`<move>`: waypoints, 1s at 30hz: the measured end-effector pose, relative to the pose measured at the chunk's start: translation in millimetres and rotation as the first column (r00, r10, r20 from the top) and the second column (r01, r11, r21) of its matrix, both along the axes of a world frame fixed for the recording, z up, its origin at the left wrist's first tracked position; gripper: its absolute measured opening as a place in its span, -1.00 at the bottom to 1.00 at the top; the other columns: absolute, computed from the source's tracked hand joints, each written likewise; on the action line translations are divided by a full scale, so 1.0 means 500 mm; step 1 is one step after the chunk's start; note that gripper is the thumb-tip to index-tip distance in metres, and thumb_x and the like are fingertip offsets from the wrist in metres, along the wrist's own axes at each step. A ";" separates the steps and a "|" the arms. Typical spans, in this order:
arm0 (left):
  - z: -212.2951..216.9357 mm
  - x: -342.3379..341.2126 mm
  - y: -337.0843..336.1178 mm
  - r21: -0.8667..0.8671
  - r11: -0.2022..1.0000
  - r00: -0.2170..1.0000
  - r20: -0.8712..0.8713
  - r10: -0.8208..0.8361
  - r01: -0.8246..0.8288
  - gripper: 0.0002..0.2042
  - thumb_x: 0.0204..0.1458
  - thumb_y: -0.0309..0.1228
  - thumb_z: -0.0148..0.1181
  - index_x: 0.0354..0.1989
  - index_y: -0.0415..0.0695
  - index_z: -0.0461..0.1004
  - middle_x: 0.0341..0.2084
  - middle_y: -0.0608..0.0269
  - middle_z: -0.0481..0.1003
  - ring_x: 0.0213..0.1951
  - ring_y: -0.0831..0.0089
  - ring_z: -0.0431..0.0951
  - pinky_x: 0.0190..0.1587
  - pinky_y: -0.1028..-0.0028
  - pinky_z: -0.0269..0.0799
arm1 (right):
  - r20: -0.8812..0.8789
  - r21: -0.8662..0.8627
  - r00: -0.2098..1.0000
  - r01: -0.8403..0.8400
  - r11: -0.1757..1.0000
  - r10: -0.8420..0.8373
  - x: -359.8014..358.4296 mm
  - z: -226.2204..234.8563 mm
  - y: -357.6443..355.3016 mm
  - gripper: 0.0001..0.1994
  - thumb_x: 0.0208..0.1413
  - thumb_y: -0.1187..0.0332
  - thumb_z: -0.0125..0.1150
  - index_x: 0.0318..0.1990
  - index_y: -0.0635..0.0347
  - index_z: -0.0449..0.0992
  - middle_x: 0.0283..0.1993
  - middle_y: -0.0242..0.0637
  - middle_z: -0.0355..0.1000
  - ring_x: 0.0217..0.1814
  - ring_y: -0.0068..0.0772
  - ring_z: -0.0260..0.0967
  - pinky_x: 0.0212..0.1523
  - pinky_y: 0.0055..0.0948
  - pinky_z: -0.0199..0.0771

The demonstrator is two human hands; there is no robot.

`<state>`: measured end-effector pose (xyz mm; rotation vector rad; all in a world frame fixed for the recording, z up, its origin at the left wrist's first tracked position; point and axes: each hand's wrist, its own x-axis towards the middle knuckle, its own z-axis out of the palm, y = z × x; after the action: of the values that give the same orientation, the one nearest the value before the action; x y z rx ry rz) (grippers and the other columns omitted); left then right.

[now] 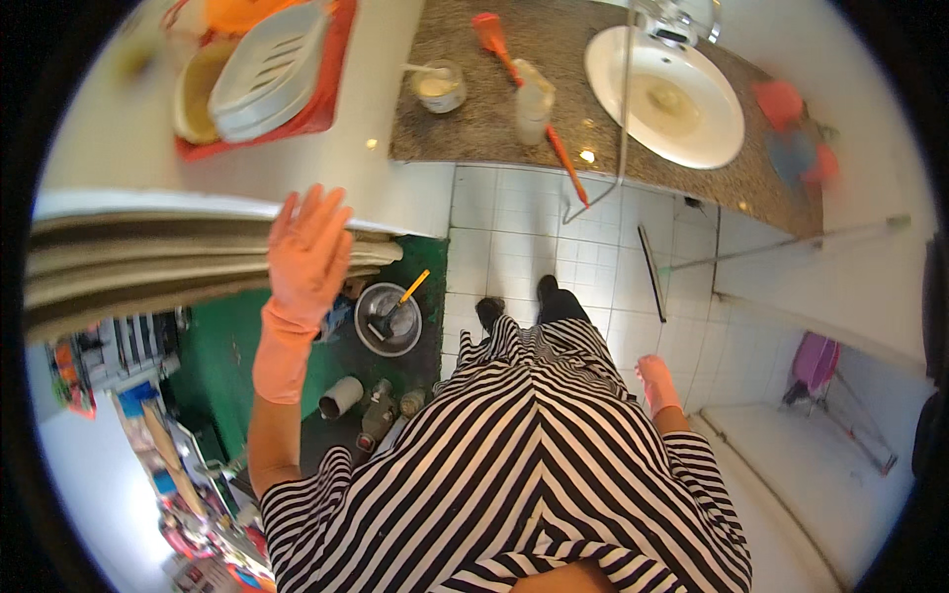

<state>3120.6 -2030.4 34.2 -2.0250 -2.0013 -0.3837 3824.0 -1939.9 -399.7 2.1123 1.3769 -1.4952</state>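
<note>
so, left hand (308,245) in a pink rubber glove is up at centre-left of the frame, fingers spread wide & flat, holding nothing, resting on or just over the edge of the white door (148,247) w/ its stacked brownish edges; can't tell if it truly touches. right hand (654,381), also pink-gloved, hangs low at centre-right beside the striped shirt (534,465); fingers point down, looks empty, but can't tell how far they're curled.

around: below the left hand, on the dark floor by a green mat (222,346), sits a metal bowl (388,318) w/ a brush (400,301) standing in it, plus a white cup (341,397) on its side & small bottles (381,415) near it. upper left, a red tray (331,84) carries a white soap dish (267,71). on the granite counter (494,109) at top centre: a small jar (440,87), a clear bottle (532,104), an orange-handled brush (524,84) lying across. white sink (662,94) at upper right. a squeegee (654,272) lies on the white tiled floor (514,247) right of centre, well apart from both hands.
</note>
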 end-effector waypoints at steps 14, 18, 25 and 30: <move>0.051 -0.082 0.152 0.140 0.990 0.974 -0.220 0.063 -0.032 -0.86 0.06 -0.57 0.25 -0.21 -0.20 0.62 -0.19 0.09 0.66 -0.16 0.07 0.66 -0.01 0.22 0.55 | -0.082 -0.305 0.990 0.086 0.949 -0.116 0.040 -0.024 -0.087 -0.77 0.26 0.29 0.00 -0.38 0.13 0.52 -0.48 -0.30 0.47 -0.53 -0.33 0.40 -0.58 -0.30 0.35; 0.030 -0.109 0.133 0.118 0.989 0.948 -0.297 0.117 -0.086 -0.87 0.04 -0.59 0.25 -0.24 -0.21 0.63 -0.22 0.12 0.66 -0.17 0.12 0.67 -0.05 0.24 0.57 | -0.090 -0.217 0.931 0.328 0.919 -0.354 0.004 -0.091 0.049 -0.79 0.25 0.31 -0.03 -0.38 0.12 0.50 -0.49 -0.32 0.45 -0.59 -0.35 0.35 -0.63 -0.32 0.30; -0.034 -0.176 0.113 0.143 0.968 0.816 -0.520 0.252 -0.208 -0.83 0.02 -0.58 0.24 -0.23 -0.11 0.66 -0.31 0.18 0.65 -0.29 0.16 0.65 -0.21 0.30 0.57 | -0.185 0.117 0.925 0.356 0.927 -0.332 -0.038 -0.130 0.255 -0.80 0.17 0.27 0.08 -0.23 0.20 0.54 -0.37 -0.29 0.50 -0.36 -0.42 0.39 -0.38 -0.34 0.35; -0.018 -0.128 0.181 0.097 0.951 0.770 -0.565 0.296 -0.295 -0.84 0.01 -0.60 0.25 -0.27 -0.09 0.67 -0.43 0.20 0.65 -0.46 0.20 0.63 -0.36 0.30 0.56 | -0.195 0.232 0.959 0.250 0.940 -0.207 -0.093 -0.211 0.239 -0.75 0.17 0.27 0.07 -0.18 0.24 0.56 -0.31 -0.24 0.52 -0.26 -0.38 0.40 -0.25 -0.32 0.39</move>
<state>3056.7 -1939.9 25.4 -1.5205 -1.8570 0.2728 3777.3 -1820.2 -505.3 2.4239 1.4944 -1.6998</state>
